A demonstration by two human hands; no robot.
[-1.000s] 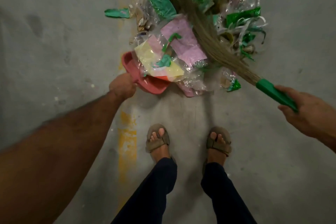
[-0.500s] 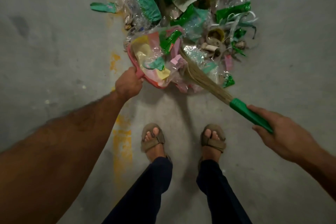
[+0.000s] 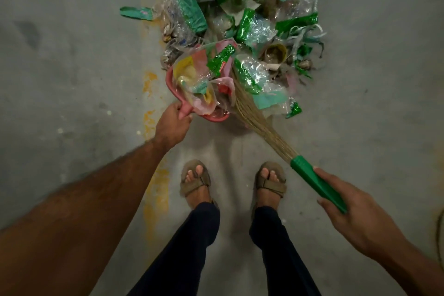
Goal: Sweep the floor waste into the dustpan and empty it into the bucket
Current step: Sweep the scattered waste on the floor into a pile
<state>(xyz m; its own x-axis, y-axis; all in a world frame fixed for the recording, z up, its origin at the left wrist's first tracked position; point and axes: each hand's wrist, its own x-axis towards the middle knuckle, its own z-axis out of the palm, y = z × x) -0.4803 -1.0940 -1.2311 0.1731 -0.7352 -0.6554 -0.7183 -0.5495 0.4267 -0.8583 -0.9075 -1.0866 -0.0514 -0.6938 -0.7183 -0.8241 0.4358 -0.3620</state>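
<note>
The pink dustpan (image 3: pixel 176 84), heaped with light, springy wrappers (image 3: pixel 204 74) at the near edge of the waste pile (image 3: pixel 252 19), is gripped by its handle in the left hand (image 3: pixel 171 122), while the broom (image 3: pixel 259 125) handle is wrapped by right hand (image 3: pixel 355 218) fingers (image 3: pixel 323 172).

We cannot see the inside of the pink plastic dustpan (image 3: pixel 171 79), buried under wrappers. The heap of green and clear plastic waste (image 3: pixel 242 19) is cut off by the top edge. The straw broom's bristle tips (image 3: pixel 236 84) vanish among the wrappers.
</note>
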